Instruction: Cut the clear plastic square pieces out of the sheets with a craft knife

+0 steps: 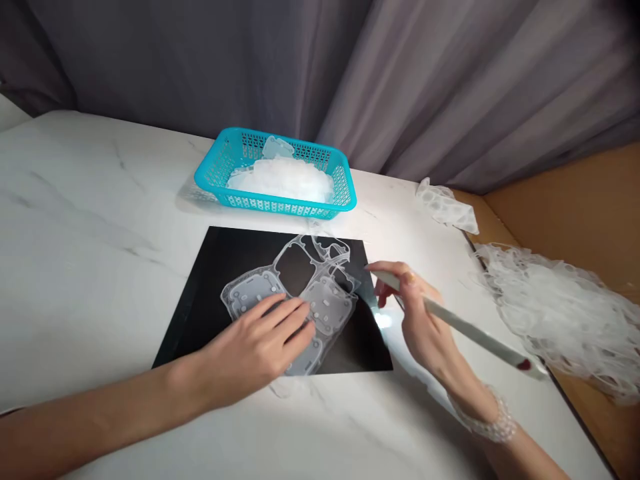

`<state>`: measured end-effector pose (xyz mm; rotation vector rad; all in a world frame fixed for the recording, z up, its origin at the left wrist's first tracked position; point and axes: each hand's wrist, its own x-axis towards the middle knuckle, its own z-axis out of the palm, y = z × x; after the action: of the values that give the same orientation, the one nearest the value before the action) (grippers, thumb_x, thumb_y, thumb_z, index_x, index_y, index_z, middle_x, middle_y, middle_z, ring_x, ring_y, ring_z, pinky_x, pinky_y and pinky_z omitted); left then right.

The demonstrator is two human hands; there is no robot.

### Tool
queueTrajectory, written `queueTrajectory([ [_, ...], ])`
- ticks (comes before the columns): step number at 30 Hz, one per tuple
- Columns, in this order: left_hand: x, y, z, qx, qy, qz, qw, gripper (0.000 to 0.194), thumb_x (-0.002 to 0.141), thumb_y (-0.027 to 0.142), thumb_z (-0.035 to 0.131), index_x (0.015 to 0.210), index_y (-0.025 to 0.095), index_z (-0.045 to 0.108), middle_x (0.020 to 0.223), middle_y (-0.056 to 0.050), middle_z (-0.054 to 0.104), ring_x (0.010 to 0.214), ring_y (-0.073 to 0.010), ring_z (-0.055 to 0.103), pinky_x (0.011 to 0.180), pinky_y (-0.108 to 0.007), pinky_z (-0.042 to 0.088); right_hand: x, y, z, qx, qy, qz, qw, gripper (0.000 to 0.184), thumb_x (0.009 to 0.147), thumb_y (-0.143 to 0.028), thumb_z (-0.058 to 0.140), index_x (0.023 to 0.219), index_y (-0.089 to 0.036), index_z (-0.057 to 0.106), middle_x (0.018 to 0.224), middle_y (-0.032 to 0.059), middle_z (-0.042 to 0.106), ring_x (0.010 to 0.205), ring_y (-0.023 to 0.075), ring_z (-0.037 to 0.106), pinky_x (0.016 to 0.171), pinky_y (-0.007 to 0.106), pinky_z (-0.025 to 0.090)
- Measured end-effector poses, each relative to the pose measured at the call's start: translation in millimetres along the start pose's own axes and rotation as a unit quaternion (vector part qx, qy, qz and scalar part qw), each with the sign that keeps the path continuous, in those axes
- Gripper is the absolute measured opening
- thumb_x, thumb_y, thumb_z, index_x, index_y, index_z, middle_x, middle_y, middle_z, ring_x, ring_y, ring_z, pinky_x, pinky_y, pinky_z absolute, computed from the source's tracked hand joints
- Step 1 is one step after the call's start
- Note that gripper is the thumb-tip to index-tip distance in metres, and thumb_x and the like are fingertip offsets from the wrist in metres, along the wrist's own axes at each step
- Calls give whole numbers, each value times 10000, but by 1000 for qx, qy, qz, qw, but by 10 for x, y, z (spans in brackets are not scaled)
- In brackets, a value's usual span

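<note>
A translucent moulded sheet [330, 308] with rounded panels, studs and small openings lies on a black mat [200, 293]. Part of it near the top is an open frame, its thin strands [337, 257] lifted and twisted. My left hand [255, 343] rests flat on the sheet with its fingers stretched out, covering some of the panels. In my right hand [420, 320], closed around it, is a long metal tool that looks like tweezers [480, 337], with a red mark near its back end. The tips are close to the strands at the mat's right side; whether they grip them I cannot tell.
Beyond the mat stands a blue basket [285, 205] heaped with translucent pieces. At the right, a pile of stringy clear scraps [565, 320] sits in a cardboard box [575, 200]. Another scrap [447, 208] hangs by the table edge. A grey curtain [225, 67] closes off the back.
</note>
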<state>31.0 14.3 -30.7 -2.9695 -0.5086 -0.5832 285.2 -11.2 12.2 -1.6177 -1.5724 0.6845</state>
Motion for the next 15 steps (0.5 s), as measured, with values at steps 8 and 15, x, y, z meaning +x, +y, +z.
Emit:
queueTrajectory([
  [8,-92,239,-2,70,-9,3,997,359,919,140,497,1253,52,595,1224,-183,672,1155,-352,619,1022,-514,471,-290,-160,376,35,-67,37,996,276,960,-379,547,1158,-232,671,963,53,738,833,195,703,755,328,559],
  [15,-145,361,3,91,-37,-40,994,442,926,217,527,1333,44,525,1291,-248,624,1215,-368,591,1051,-479,455,-388,-192,372,-6,-103,-4,995,145,934,-266,597,974,-218,728,874,13,766,756,140,721,686,223,571],
])
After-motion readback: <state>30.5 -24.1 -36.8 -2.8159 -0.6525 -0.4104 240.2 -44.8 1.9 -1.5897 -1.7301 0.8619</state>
